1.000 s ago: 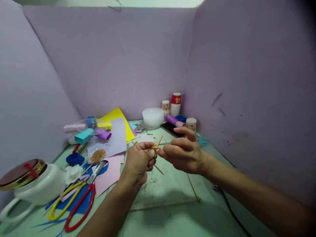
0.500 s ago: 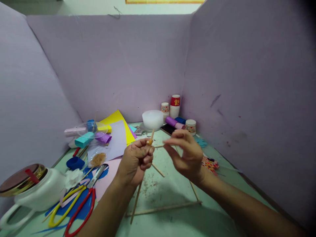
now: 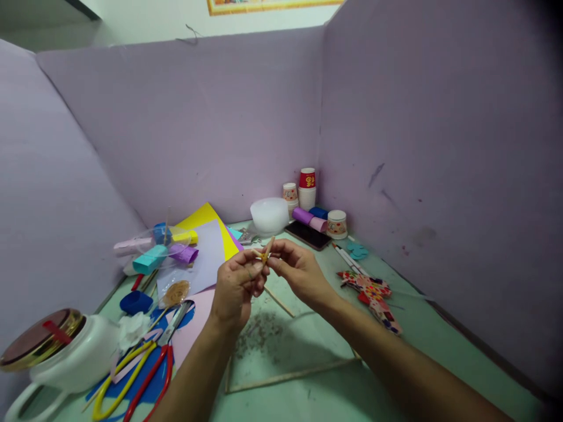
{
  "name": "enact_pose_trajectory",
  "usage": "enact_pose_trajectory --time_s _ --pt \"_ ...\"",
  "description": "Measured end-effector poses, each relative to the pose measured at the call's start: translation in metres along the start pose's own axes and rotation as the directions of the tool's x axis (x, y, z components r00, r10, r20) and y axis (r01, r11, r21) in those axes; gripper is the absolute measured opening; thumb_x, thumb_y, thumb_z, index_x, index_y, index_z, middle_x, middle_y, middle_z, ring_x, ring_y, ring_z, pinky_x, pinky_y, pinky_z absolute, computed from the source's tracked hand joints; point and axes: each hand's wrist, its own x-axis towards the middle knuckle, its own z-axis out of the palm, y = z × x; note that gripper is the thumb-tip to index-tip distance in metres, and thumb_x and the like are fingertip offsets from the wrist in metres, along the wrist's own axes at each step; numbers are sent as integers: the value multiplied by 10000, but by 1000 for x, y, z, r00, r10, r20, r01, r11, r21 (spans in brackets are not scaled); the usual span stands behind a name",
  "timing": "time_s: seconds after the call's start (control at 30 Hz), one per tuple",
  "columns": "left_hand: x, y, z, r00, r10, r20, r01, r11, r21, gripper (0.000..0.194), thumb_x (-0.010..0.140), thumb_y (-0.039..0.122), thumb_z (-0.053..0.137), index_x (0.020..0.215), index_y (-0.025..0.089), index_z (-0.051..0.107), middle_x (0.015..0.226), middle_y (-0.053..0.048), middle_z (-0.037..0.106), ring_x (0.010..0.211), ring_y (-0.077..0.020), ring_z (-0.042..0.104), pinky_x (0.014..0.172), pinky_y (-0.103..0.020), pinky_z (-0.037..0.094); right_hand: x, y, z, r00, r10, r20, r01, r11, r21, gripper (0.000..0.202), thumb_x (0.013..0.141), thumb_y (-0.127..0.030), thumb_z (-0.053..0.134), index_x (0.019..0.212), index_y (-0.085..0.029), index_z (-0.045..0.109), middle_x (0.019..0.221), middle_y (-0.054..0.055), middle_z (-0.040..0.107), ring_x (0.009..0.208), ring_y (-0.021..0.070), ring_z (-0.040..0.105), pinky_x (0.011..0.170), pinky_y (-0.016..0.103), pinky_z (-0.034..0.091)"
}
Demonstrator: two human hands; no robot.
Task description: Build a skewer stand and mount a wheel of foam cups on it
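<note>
My left hand [image 3: 237,284] is closed on thin wooden sticks [image 3: 270,245], which cross at a joint wrapped with a yellowish rubber band [image 3: 264,257]. Fingers of my right hand [image 3: 299,272] are pinched at that same joint, touching the band and the sticks. Below the hands, a frame of thin sticks [image 3: 292,373] lies on the green tabletop, partly hidden by my forearms. Another stick [image 3: 280,302] slants down from under the hands. Dark specks are scattered inside the frame.
To the left are red scissors [image 3: 169,357], yellow scissors [image 3: 105,384], a white pot [image 3: 83,357], a bag of rubber bands [image 3: 176,292] and coloured paper [image 3: 204,255]. Behind stand a white bowl [image 3: 269,215] and paper cups [image 3: 307,196]. A phone [image 3: 308,234] and patterned cutout [image 3: 373,296] lie right.
My right hand has moved left from beside the joint and now pinches at it. My left hand still holds the sticks. The view has shifted slightly.
</note>
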Motion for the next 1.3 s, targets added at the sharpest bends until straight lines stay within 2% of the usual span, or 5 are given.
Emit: enact_pose_trajectory --time_s 0.2,0.37,0.6,0.97,1.3 --pt "-2 -10 6 983 129 -130 -125 991 38 181 561 217 739 607 117 596 463 35 545 350 -23 384 353 -137 214 -2 5 6 994 63 -90 -52 992 118 143 651 -245 723 757 -171 663 675 -10 624 616 107 545 610 257 445" --pt "0 -14 8 975 139 -173 -137 990 25 113 554 184 683 573 134 584 443 38 530 356 -40 396 361 -153 246 -4 6 4 997 -4 -73 10 997 72 146 653 -247 717 759 -162 664 737 14 617 685 129 563 650 278 459" --pt "-2 -10 9 969 217 -120 -215 976 29 132 610 245 694 637 141 618 471 36 530 369 -49 408 368 -167 217 -1 0 11 991 2 -131 9 996 85 167 747 -336 653 750 -170 669 713 2 584 601 99 483 540 241 380" --pt "1 -27 11 946 287 -151 -292 956 -11 253 597 339 760 655 163 588 431 87 393 358 -26 287 368 -171 180 -2 2 17 988 64 -137 -62 998 20 233 702 -410 681 741 -190 611 666 -23 538 592 102 440 507 222 339" --pt "4 -25 8 955 264 -133 -268 963 -13 128 620 261 671 622 161 591 459 55 466 374 -36 333 373 -168 181 3 -5 20 981 169 -97 -145 966 213 391 714 -550 620 658 -178 517 590 -45 451 489 69 349 431 213 221"
